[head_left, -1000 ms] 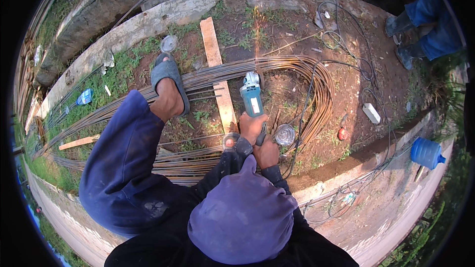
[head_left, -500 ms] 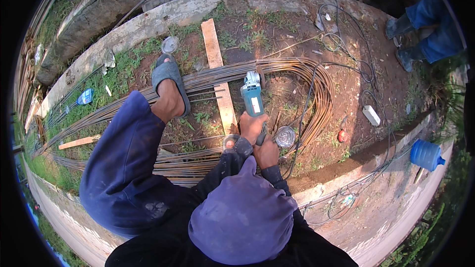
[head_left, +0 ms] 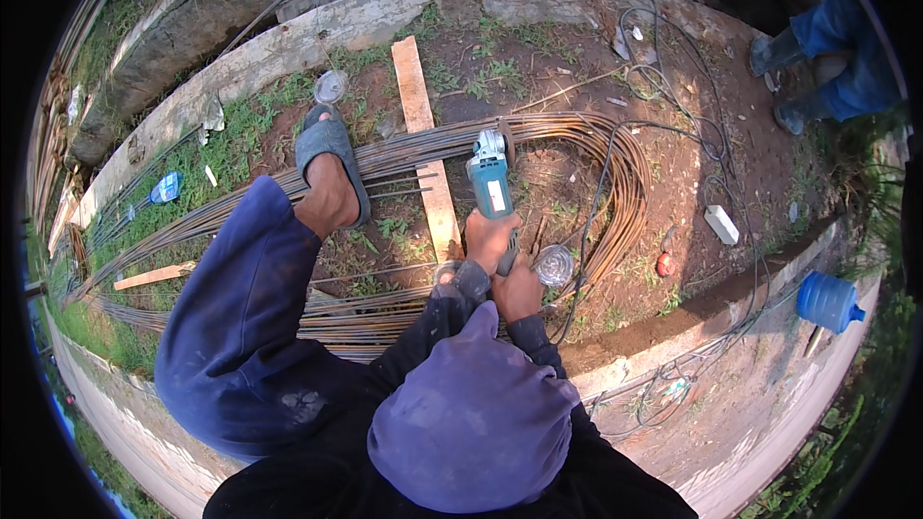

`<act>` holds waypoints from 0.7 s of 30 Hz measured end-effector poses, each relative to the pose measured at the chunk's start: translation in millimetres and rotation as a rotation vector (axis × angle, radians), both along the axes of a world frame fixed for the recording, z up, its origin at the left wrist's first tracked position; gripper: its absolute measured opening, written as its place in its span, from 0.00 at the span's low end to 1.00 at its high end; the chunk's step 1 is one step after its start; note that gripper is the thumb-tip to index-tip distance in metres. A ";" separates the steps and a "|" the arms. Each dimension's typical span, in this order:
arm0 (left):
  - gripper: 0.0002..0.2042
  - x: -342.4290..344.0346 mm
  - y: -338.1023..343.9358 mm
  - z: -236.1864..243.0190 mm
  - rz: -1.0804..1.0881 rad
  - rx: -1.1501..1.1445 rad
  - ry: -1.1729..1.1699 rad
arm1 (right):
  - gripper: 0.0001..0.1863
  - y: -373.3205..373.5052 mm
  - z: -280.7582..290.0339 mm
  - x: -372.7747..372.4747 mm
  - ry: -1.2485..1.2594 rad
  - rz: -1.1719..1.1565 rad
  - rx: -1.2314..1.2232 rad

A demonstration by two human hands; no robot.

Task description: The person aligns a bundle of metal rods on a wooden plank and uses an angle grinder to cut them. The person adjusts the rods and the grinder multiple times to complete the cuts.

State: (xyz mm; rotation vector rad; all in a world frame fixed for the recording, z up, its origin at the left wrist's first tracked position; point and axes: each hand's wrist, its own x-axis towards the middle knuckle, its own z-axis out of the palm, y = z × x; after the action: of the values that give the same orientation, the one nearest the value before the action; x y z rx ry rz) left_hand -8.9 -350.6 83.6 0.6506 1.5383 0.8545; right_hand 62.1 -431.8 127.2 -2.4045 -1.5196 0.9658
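My left hand (head_left: 488, 238) is shut around the body of a teal angle grinder (head_left: 487, 181), and my right hand (head_left: 516, 286) grips its dark rear handle. The grinder's disc end rests at or just over a bundle of long rusty steel bars (head_left: 633, 178), which curves round to the right in a bend; whether the disc touches them I cannot tell. My sandaled foot (head_left: 327, 168) is on the bars to the left. A pale wooden plank (head_left: 411, 86) lies crosswise beneath them. A clear round object (head_left: 553, 264) is beside my right hand.
Another person's jeans and boots (head_left: 841, 72) are at the upper right. Black cables (head_left: 716, 149) loop over the soil. A blue water jug (head_left: 829, 303) lies at the right by a low concrete edge (head_left: 731, 312). A concrete curb (head_left: 288, 29) runs along the back.
The spark stream that shot up from the grinder earlier has faded and is no longer visible. The grinder's head has shifted slightly upward in the view, with both hands still on it.
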 end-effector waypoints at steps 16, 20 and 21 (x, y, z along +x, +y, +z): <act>0.06 1.8 0.9 0.9 0.012 -0.013 -0.034 | 0.27 2.5 1.7 1.9 0.000 0.009 -0.032; 0.06 0.8 2.5 4.0 -0.001 -0.034 -0.038 | 0.28 3.3 0.7 2.5 -0.010 0.036 -0.039; 0.06 0.4 3.1 4.9 0.000 -0.035 -0.037 | 0.28 3.6 0.4 2.3 -0.009 0.034 -0.038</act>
State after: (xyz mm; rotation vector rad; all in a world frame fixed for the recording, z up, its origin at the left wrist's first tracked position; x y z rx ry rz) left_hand -8.5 -347.5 88.4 0.6061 1.5168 0.8333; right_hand 64.4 -428.2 127.6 -2.4195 -1.5637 0.9999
